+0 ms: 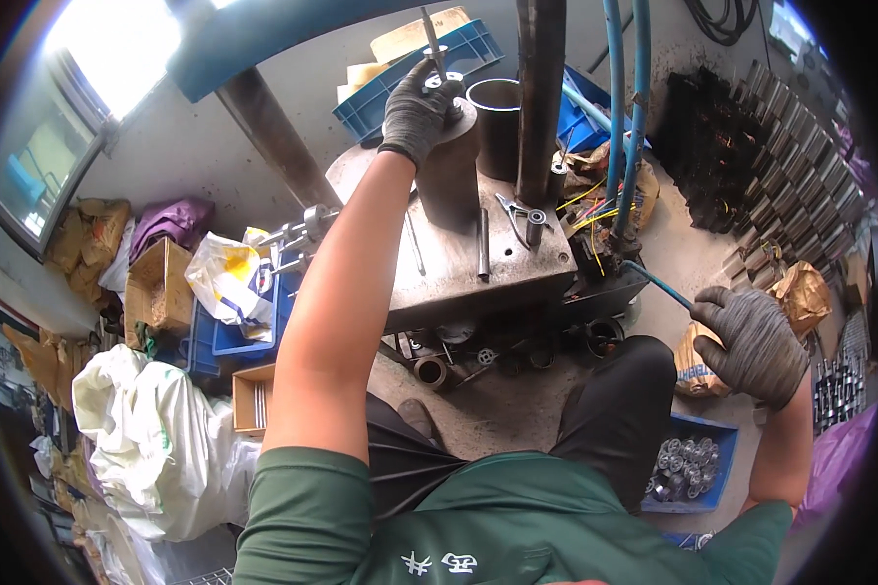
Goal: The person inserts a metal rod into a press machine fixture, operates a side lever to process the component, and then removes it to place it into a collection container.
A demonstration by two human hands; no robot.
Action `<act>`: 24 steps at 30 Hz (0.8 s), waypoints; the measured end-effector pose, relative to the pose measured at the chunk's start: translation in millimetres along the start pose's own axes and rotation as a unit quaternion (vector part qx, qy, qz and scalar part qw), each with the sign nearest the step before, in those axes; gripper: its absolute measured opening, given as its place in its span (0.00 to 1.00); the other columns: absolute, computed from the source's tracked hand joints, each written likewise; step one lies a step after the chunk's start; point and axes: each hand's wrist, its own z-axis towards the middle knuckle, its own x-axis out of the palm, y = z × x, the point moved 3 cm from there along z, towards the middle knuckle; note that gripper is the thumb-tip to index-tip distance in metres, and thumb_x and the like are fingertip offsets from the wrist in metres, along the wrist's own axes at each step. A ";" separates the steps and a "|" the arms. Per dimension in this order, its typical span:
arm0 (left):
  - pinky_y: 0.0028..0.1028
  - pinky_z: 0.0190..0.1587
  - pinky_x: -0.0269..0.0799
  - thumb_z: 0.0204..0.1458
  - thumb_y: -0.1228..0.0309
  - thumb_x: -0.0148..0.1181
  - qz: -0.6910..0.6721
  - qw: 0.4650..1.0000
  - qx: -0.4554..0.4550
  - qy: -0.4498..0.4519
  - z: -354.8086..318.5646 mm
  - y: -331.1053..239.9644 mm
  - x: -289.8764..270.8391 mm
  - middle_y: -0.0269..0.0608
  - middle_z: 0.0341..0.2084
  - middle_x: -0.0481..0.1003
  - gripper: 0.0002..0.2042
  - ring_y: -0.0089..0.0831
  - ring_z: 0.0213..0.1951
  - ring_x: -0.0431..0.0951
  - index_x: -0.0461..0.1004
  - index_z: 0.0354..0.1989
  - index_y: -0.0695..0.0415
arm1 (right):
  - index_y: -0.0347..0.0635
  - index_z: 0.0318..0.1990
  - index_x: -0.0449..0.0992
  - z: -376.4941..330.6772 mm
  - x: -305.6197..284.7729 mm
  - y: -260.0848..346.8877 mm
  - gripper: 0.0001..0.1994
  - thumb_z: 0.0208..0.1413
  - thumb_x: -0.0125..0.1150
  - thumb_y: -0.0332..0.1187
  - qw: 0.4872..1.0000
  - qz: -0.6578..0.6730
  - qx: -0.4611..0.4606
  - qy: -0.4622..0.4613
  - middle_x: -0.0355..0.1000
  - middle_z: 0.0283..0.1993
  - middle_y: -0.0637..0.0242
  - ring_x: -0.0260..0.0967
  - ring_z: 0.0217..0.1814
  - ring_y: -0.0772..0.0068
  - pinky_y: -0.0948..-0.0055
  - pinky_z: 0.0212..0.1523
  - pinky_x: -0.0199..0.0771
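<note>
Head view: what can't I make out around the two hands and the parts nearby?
All in the head view:
Left hand, palm side, at the top of the metal column: hidden by the back of the hand.
Blue lever, gripped end: covered by the right hand.
Small metal parts in the blue bin: too small and heaped to count.

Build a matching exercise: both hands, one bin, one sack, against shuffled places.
1. Grey-gloved left hand
2. Grey-gloved right hand
3. Blue rectangular plastic bin of silvery metal parts
4. White plastic sack

A. On the floor, by the right knee
B. Gripping the slim blue metal lever
C. Left of the left forearm
D. At the upright grey metal cylinder's top

Pairs: 1-D; 2-B; 3-A; 4-C
</note>
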 end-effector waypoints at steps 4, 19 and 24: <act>0.25 0.28 0.76 0.57 0.74 0.71 0.014 0.999 0.022 0.023 1.3 8.4 -1.2 0.36 0.27 0.78 0.27 0.20 0.24 0.75 0.74 0.67 0.49 | 0.39 0.46 0.83 -28.7 31.3 -29.3 0.20 0.59 0.66 0.48 0.987 0.114 -0.028 0.114 0.82 0.47 0.52 0.80 0.47 0.45 0.53 0.51 0.80; 0.26 0.32 0.77 0.58 0.66 0.73 0.128 0.991 0.051 0.006 8.1 17.8 -9.0 0.33 0.22 0.79 0.27 0.20 0.25 0.78 0.75 0.67 0.47 | 0.43 0.40 0.85 -65.5 83.9 10.5 0.12 0.53 0.66 0.38 0.983 0.131 0.081 0.096 0.80 0.35 0.52 0.79 0.39 0.46 0.52 0.45 0.80; 0.27 0.31 0.77 0.57 0.67 0.73 0.096 0.995 0.026 0.004 5.8 14.3 -6.4 0.33 0.22 0.79 0.27 0.21 0.24 0.77 0.75 0.66 0.48 | 0.42 0.41 0.86 -60.2 80.8 9.5 0.12 0.53 0.66 0.37 0.982 0.132 0.081 0.111 0.81 0.35 0.52 0.80 0.39 0.46 0.53 0.45 0.80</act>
